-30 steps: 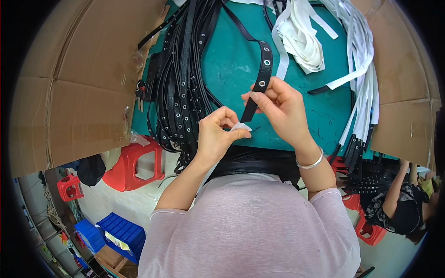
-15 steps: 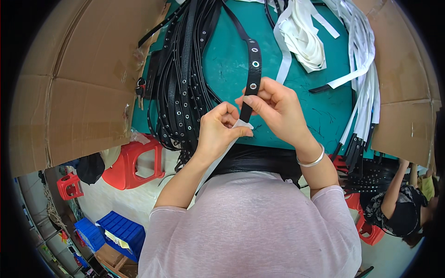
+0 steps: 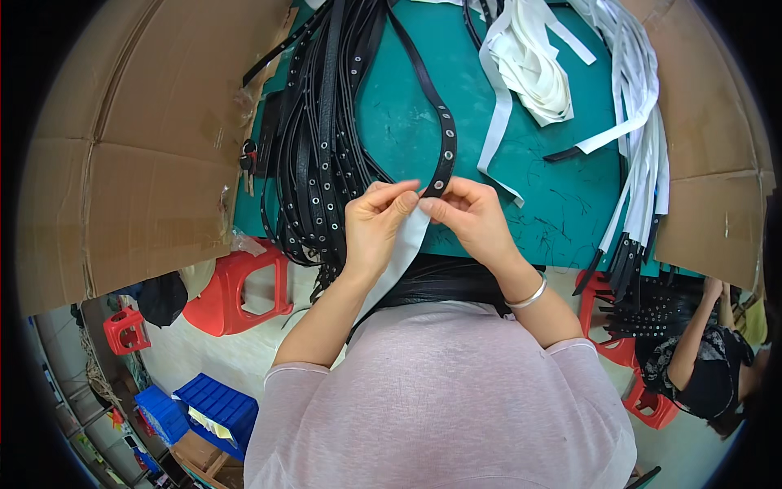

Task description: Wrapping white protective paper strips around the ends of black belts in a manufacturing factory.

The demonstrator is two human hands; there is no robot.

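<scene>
In my right hand (image 3: 479,224), thumb and fingers pinch the near end of a black belt (image 3: 447,151) with metal eyelets. This belt curves away toward the top of the table. Close against it, my left hand (image 3: 373,232) is closed in a pinch on a white strip (image 3: 405,248). The strip runs down from the fingertips toward my lap. Both hands' fingertips nearly meet where strip and belt end come together; the fingers hide the exact joint. Left of my hands hangs a thick bundle of black eyelet belts (image 3: 326,155).
Cardboard walls (image 3: 155,163) flank the green table (image 3: 399,106). White strips (image 3: 533,73) lie in a pile at the back right. Beyond them hang black belts with white strips along them (image 3: 639,106). Red stools (image 3: 236,289) and a blue crate (image 3: 218,411) stand below; another person (image 3: 692,359) sits at right.
My right hand has slid down the belt to its end, and my hands have drawn together. A loose white strip on the table, by the pile, now shows its full lower end.
</scene>
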